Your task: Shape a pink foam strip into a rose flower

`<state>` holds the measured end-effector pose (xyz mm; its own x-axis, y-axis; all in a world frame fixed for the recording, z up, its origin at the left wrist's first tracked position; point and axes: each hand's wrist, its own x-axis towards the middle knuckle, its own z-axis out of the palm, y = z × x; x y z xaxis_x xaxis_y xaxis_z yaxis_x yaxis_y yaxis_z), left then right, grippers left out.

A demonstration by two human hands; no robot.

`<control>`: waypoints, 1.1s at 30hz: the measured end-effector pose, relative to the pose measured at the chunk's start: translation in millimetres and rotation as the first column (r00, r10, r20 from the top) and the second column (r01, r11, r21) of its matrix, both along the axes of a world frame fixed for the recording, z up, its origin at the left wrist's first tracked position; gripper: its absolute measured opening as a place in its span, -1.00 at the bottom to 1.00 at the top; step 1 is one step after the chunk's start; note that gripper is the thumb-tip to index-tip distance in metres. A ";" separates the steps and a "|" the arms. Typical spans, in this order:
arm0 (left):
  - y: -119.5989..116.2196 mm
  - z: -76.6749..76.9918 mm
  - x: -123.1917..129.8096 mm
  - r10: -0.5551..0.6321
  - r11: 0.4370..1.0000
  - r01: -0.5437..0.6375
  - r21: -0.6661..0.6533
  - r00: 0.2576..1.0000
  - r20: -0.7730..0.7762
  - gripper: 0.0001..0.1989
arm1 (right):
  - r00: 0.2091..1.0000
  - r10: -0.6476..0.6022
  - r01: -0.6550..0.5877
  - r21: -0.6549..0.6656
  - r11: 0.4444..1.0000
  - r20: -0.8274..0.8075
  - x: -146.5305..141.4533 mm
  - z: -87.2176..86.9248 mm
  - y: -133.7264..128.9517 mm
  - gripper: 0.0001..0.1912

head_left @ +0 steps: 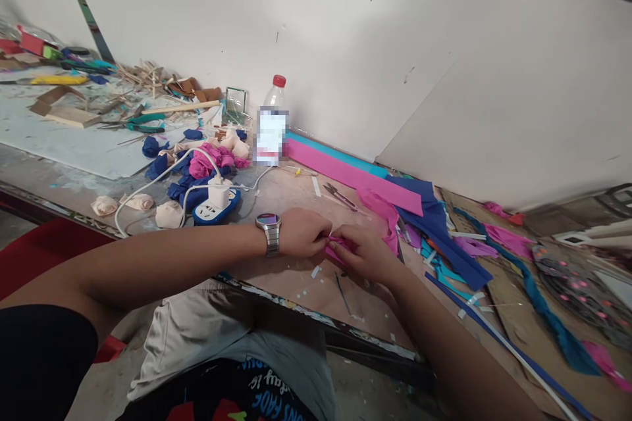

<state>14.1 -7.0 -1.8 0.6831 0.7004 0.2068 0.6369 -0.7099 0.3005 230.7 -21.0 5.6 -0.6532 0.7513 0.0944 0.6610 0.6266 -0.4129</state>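
Observation:
Above the front part of the table, my left hand [305, 233] and my right hand [368, 251] meet with fingers pinched together. Between them is a small folded piece of pink crepe paper [336, 241], mostly covered by the fingers. A loose pink crepe paper strip [382, 207] lies just behind my right hand; whether it joins the held piece, I cannot tell. Farther back, scissors [340, 196] rest on the table. A wristwatch [269, 231] is on my left wrist.
A blue power strip [217, 207] with a white charger and looping cable sits left. Crumpled paper flowers [210, 161] lie behind it, near a red-capped bottle [276, 95] and a blurred phone [270, 138]. Folded pink paper [355, 174] and blue paper [444, 237] extend right.

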 end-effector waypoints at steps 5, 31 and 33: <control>-0.5 1.8 0.0 -0.005 1.000 0.005 -0.012 1.000 -0.015 -0.74 | 1.000 -0.001 0.001 -0.015 1.000 -0.006 -1.4 4.1 -0.6 -0.77; -3.2 6.5 -0.4 -0.060 0.998 0.060 -0.006 0.995 -0.075 -0.70 | 1.000 0.009 -0.009 -0.026 1.000 0.007 -1.5 3.5 -1.0 -0.77; -3.1 6.1 -0.6 -0.064 0.998 0.064 -0.001 0.996 -0.069 -0.71 | 1.000 0.014 -0.014 -0.022 1.000 0.007 -1.3 3.2 -0.8 -0.77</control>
<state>13.5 -10.1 4.3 0.7390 0.6548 0.1586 0.6097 -0.7501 0.2561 229.5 -21.8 8.7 -0.6641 0.7441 0.0729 0.6553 0.6263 -0.4222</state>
